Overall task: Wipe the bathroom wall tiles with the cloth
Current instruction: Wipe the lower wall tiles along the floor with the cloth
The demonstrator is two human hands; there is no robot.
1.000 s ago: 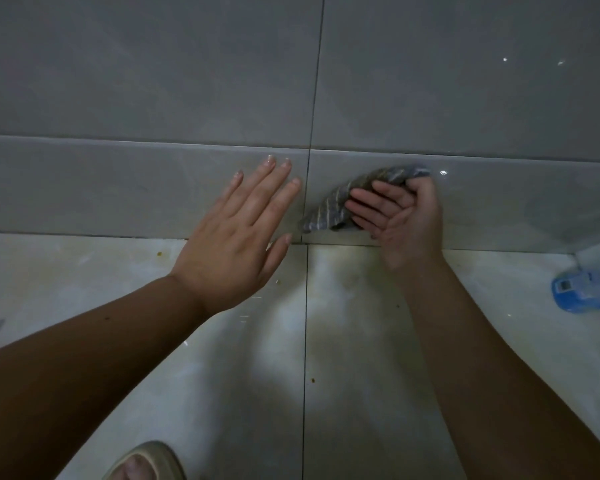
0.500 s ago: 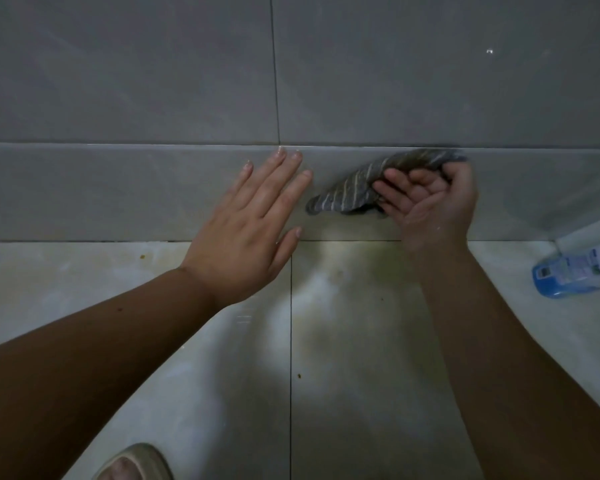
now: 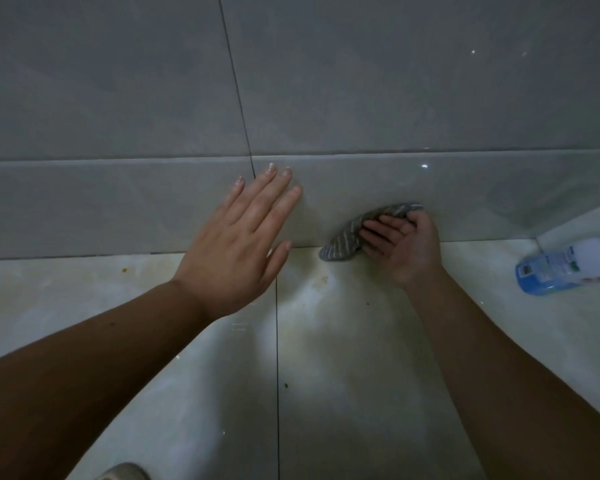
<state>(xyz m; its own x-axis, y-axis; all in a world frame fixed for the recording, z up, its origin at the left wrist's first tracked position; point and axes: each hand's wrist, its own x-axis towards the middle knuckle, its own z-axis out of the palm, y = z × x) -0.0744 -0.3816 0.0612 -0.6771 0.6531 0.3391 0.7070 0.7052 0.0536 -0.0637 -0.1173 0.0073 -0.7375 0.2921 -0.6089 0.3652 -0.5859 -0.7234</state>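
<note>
Wall tiles [image 3: 465, 202] | right grip [image 3: 406, 247] holds cloth [image 3: 347, 237] at floor [image 3: 343, 341] edge | left grip [image 3: 236, 244] flat

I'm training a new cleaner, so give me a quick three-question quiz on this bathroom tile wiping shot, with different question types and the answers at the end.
1. True or false: the left hand holds the striped cloth.
2. Where is the cloth? A) draped over a forearm B) at the foot of the low wall tile, by the floor C) hanging in mid-air
3. Fill in: the blue bottle lies on its ____ at right.
Key: 1 false, the right hand grips it; 2 B; 3 side.
</note>
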